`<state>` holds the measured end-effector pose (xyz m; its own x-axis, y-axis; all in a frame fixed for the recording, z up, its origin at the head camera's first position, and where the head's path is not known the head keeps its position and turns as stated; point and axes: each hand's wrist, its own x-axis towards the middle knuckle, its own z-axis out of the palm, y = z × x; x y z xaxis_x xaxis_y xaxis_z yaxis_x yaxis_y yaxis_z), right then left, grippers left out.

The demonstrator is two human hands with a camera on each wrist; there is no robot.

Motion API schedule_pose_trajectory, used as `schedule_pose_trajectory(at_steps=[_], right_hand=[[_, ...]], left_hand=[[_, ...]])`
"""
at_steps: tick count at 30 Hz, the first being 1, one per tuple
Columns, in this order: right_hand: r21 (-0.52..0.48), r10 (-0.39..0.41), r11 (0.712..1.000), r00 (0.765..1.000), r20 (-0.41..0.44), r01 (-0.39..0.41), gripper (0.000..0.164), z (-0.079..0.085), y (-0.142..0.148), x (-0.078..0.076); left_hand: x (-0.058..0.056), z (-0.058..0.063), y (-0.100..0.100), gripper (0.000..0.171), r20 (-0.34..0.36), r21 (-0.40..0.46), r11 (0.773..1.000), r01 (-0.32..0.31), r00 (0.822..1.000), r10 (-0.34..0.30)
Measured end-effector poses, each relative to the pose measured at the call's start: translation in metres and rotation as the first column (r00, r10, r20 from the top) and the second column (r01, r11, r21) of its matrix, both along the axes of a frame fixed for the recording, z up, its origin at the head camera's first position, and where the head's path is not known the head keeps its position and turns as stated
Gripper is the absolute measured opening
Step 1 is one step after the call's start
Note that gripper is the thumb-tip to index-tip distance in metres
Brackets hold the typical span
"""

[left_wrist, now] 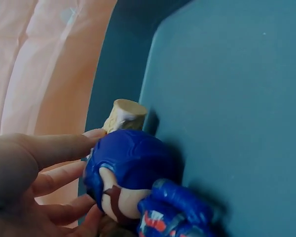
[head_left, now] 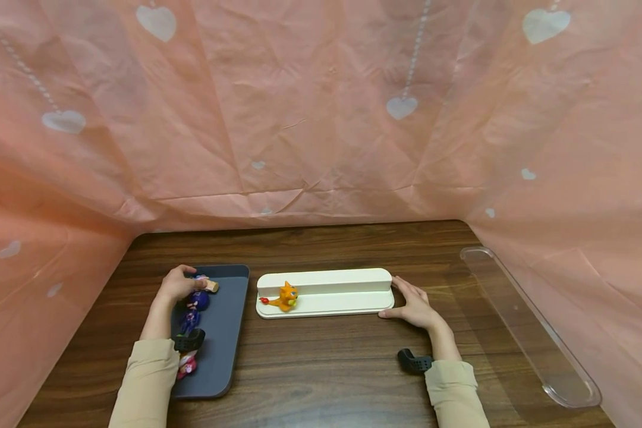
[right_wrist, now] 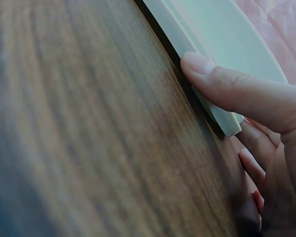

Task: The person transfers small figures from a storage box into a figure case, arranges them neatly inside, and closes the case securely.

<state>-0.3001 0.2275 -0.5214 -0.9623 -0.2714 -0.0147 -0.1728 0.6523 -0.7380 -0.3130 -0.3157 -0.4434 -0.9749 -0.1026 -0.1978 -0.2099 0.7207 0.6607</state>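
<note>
My left hand (head_left: 179, 284) reaches into the far left part of a dark grey tray (head_left: 222, 356) and grips a small figurine with a tan cylindrical base (head_left: 212, 286). In the left wrist view a blue-capped figurine (left_wrist: 133, 158) partly hides that base and the fingertips. Nearer in the tray lie another blue figurine (head_left: 190, 321) and a pink one (head_left: 187, 364). My right hand (head_left: 414, 306) holds the right end of a white stepped display stand (head_left: 342, 303), thumb on its front edge and fingers behind the end. An orange figurine (head_left: 287, 296) with a red tail tip stands at the stand's left end.
A long clear plastic cover (head_left: 529, 327) with rounded ends lies along the right side of the wooden table (head_left: 310, 368). Pink cloth (head_left: 321, 119) with white hearts encloses the back and sides. Black camera mounts sit at both wrists.
</note>
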Motion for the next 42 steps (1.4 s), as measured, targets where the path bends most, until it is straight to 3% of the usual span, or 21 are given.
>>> schedule_pose_trajectory(at_steps=[7,14,24,34,42], right_hand=[[-0.018,0.004,1.000,1.000,0.025,-0.003,0.101,0.0017,0.0005,0.0000],[-0.011,0.016,1.000,1.000,0.016,-0.015,0.101,0.0027,-0.0014,0.0012],[-0.011,0.003,1.000,0.999,0.035,-0.003,0.102,0.0030,-0.0005,0.0008],[-0.017,0.001,1.000,0.999,0.047,0.000,0.103,0.0019,0.0001,0.0002],[-0.015,0.000,1.000,0.999,0.048,0.001,0.104,0.0004,0.0011,-0.0015]], left_hand=[[0.0009,-0.0027,0.0016,0.065,-0.053,-0.035,0.999,-0.034,0.998,0.032],[0.0021,-0.0048,-0.0004,0.068,-0.054,-0.011,0.999,-0.046,0.998,0.046],[0.0044,-0.0071,0.0027,0.066,-0.099,0.031,0.992,-0.124,0.987,0.127],[0.0048,-0.0073,0.0006,0.058,-0.191,0.019,0.997,-0.081,0.978,0.083],[0.0060,0.0019,0.0057,0.064,-0.217,0.071,0.992,-0.102,0.969,0.115]])
